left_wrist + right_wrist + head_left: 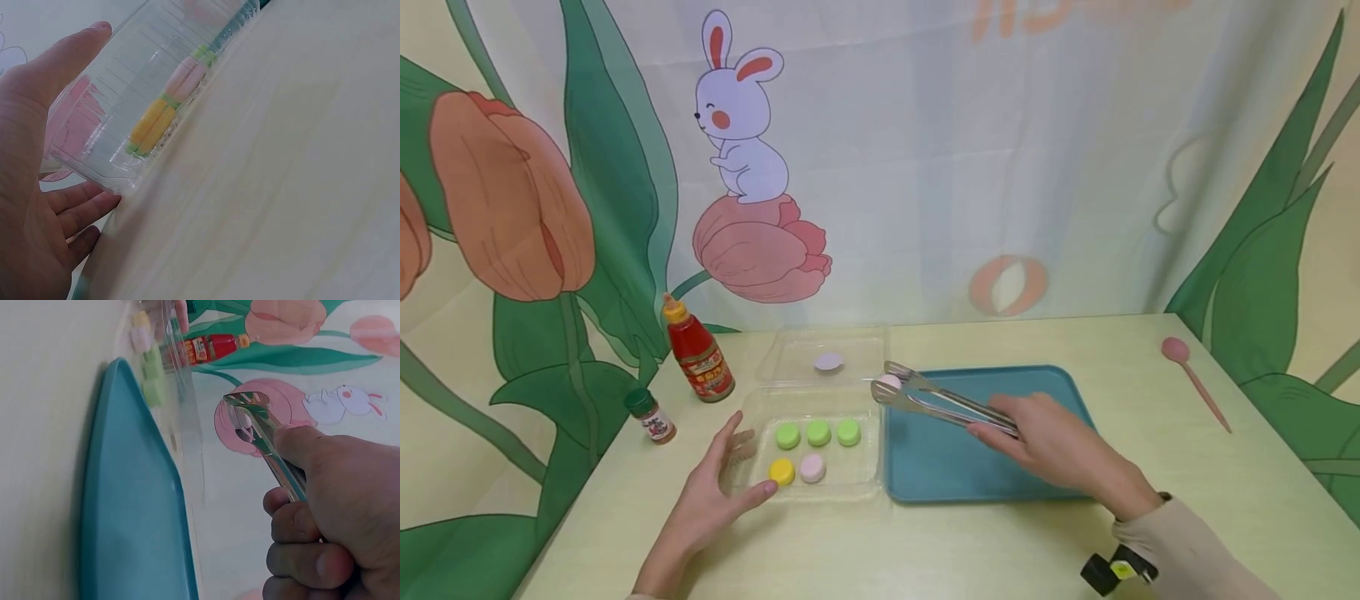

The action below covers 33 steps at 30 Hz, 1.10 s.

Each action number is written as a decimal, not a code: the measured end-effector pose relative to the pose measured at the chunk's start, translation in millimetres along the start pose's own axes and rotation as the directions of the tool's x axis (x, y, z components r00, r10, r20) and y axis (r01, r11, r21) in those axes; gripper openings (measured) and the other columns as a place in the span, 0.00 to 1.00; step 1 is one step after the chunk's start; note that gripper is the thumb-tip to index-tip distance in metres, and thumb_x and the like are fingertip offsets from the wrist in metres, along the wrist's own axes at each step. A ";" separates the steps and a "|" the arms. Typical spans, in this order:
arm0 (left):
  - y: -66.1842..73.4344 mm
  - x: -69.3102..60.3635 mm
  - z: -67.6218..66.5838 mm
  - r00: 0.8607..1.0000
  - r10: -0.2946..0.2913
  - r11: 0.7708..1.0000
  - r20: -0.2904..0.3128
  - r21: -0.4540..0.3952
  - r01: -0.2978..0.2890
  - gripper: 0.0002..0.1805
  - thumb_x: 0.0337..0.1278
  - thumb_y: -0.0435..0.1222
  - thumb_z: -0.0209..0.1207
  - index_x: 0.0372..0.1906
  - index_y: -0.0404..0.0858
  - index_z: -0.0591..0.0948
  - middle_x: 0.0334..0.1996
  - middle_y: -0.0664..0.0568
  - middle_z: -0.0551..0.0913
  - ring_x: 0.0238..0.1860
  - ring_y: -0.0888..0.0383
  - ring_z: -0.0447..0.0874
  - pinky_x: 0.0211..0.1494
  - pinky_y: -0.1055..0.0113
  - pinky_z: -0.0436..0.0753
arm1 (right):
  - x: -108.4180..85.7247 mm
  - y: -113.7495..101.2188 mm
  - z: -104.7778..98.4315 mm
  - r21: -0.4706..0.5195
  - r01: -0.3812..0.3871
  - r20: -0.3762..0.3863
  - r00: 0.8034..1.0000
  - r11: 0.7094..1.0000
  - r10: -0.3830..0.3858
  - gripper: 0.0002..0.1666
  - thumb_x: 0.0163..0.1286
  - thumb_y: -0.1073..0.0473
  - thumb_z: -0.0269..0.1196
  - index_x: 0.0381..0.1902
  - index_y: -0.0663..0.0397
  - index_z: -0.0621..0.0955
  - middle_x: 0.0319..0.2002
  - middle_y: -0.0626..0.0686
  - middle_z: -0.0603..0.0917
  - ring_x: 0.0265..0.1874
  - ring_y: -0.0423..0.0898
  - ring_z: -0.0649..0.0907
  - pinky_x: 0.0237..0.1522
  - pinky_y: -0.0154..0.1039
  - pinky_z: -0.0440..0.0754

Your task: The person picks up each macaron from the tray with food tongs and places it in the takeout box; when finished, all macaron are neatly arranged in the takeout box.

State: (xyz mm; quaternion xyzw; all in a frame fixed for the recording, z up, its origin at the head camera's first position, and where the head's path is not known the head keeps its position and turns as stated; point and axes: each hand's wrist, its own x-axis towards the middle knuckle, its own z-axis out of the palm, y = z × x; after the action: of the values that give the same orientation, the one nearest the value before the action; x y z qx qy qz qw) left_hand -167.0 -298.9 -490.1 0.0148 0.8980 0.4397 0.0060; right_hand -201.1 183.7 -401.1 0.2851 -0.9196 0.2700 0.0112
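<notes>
My right hand [1056, 442] grips metal tongs [951, 400], fingers curled round the handles. Between the tong tips sits a pale pink macaron [890, 382], raised over the tray's left edge; the right wrist view also shows the tongs [265, 428] holding it. My left hand [703, 500] rests at the left end of a clear plastic box [850, 483], thumb and fingers spread at its near-left corner [115, 181]. Inside the box lie three green macarons [818, 432] in a row, with a yellow macaron [782, 472] and a pink macaron [812, 468] in front.
The blue tray [977, 483] stands right beside the box. Behind, the hinged lid [790, 358] lies open, bearing a pale oval [829, 361]. Leftward stand a red sauce bottle [702, 354] and a green-capped jar [651, 417]. A pink spoon [1198, 383] lies far right.
</notes>
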 end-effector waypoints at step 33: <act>-3.4 0.4 0.3 1.000 0.014 1.000 -0.011 -0.010 -0.014 0.67 0.62 0.59 0.79 0.93 0.58 0.45 0.85 0.41 0.68 0.86 0.34 0.63 0.84 0.23 0.55 | 52.0 -83.9 2.6 -0.100 0.148 0.390 0.916 0.984 -0.098 0.29 0.85 0.46 0.67 0.21 0.44 0.75 0.16 0.40 0.63 0.15 0.35 0.63 0.21 0.32 0.62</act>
State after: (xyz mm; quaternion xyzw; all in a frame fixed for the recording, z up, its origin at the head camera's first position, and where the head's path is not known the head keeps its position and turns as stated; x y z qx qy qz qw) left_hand -167.5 -300.8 -492.9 0.0187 0.8956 0.4445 -0.0020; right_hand -199.8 97.5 -353.2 0.3882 -0.8997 0.1484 -0.1335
